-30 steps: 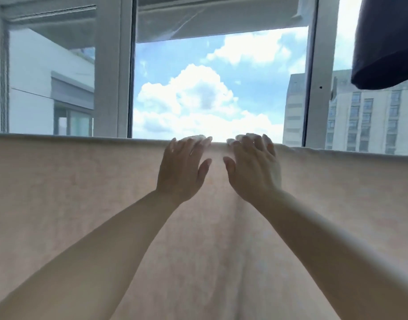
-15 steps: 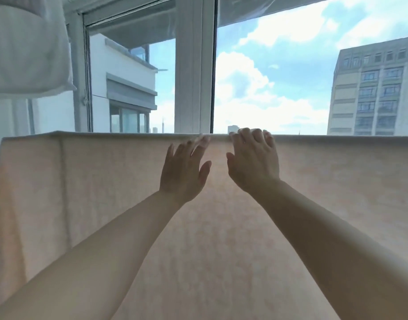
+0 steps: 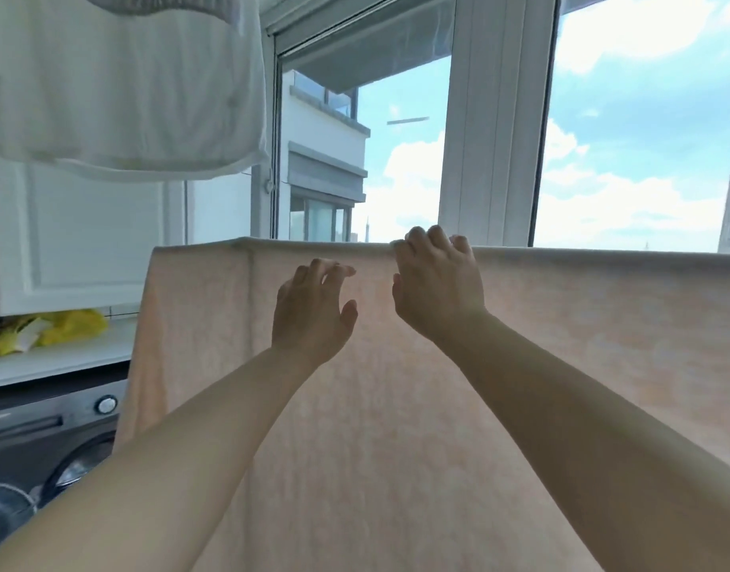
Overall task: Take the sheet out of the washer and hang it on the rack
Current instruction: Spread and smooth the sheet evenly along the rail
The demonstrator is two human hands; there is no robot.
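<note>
— Sunlit window point(image 3: 627, 130) behind, blue sky and clouds, white frame post point(image 3: 499, 117) up the middle. What hangs in front of it?

— The sheet point(image 3: 396, 406), pale peach, draped over a straight horizontal line at about window-sill height; the rack itself is hidden under the fold. It falls toward the camera and fills the lower middle and right of the view, with its left edge hanging free.

— And the hands?

— The right hand point(image 3: 437, 291) is at the top fold, its fingers point(image 3: 421, 237) curled over the edge of the sheet and holding it. The left hand point(image 3: 313, 315) is just beside it, a little lower, in front of the cloth below the fold; its fingers point(image 3: 330, 270) are loosely bent and hold nothing. Whether they touch the cloth I cannot tell.

— What lies further out?

— Lower left, the washer point(image 3: 53, 443), dark grey with a round knob and a round door, beside the sheet's free edge. Above it is a white surface point(image 3: 57, 361) carrying something yellow and crumpled point(image 3: 49, 330). A white cabinet door point(image 3: 82, 237) stands behind that. A white garment point(image 3: 123, 80) hangs at the upper left, well above the sheet. Outside, a white building point(image 3: 322, 150) shows through the left pane.
</note>
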